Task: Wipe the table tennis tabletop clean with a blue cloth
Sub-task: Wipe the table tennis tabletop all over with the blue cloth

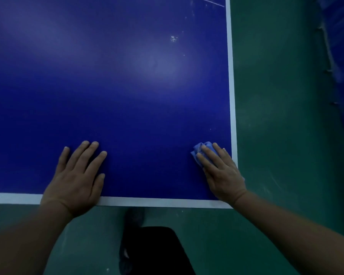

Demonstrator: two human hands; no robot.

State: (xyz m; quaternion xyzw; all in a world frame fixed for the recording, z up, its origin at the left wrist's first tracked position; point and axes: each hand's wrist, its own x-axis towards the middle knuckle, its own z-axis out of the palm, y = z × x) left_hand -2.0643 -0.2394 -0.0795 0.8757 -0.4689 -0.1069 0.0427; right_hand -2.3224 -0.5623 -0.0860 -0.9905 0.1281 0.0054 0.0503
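Head view. The right hand (220, 171) presses a crumpled blue cloth (200, 150) flat-fingered onto the table tennis tabletop (117, 86), at its near right corner beside the white edge line (232, 96). The left hand (77, 175) rests spread, palm down, holding nothing. The cloth appears soft, light and bunchable, best held under the palm; the tabletop is rigid, smooth and matte. Pale specks (173, 38) lie farther off.

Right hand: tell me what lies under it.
The right hand presses a crumpled blue cloth onto the tabletop near its corner. Most of the cloth is covered.
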